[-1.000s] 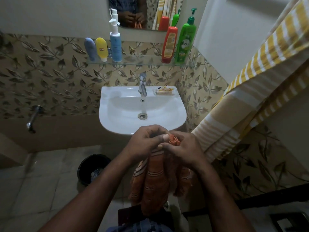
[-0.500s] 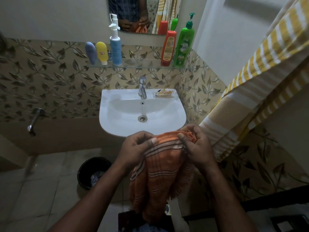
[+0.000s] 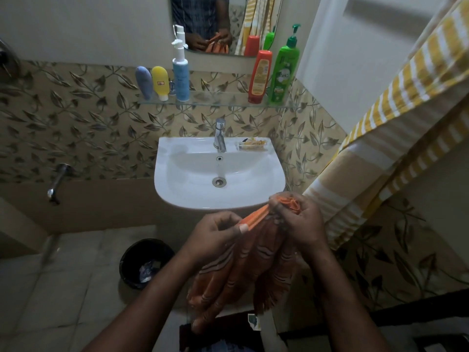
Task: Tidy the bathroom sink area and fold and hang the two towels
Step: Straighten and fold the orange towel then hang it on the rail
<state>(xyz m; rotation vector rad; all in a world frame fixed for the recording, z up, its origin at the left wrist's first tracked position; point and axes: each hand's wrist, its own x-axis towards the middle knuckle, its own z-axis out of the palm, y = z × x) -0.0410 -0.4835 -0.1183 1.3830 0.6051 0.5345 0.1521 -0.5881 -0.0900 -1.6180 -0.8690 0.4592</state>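
The left hand (image 3: 215, 235) pinches an edge of the orange towel (image 3: 243, 273) between thumb and fingertips. The right hand (image 3: 298, 219) is curled tight round a bunched corner of the same cloth, with loose threads showing above its knuckles. A short stretch of hem runs taut between the two hands. The rest of the towel hangs below them in limp striped folds, fringe at the bottom, held in the air just in front of the sink's near edge.

Behind the hands, the white sink (image 3: 275, 174) has a tap (image 3: 220, 134) at the middle of its back edge and a small soap dish (image 3: 252, 144) at its back right corner. Above it, the glass shelf (image 3: 218, 100) carries a grey tube (image 3: 143, 81), a yellow tube (image 3: 160, 81) and a blue pump bottle (image 3: 180, 72) towards its left end. A red bottle (image 3: 260, 74) and a green pump bottle (image 3: 283, 72) stand at its right end. A yellow striped towel (image 3: 380, 153) drapes down the right side, but what it hangs from is out of view. A black bin (image 3: 146, 262) stands on the floor to the left of the arms.

The step in hand appears to be finding the orange towel's corners and squaring its top edge before the first fold. The sink area already looks orderly. The next move likely calls for running the left hand along the hem to the far corner while the right hand keeps its hold. The hands would then spread apart so the cloth hangs flat and the corners can be brought together.
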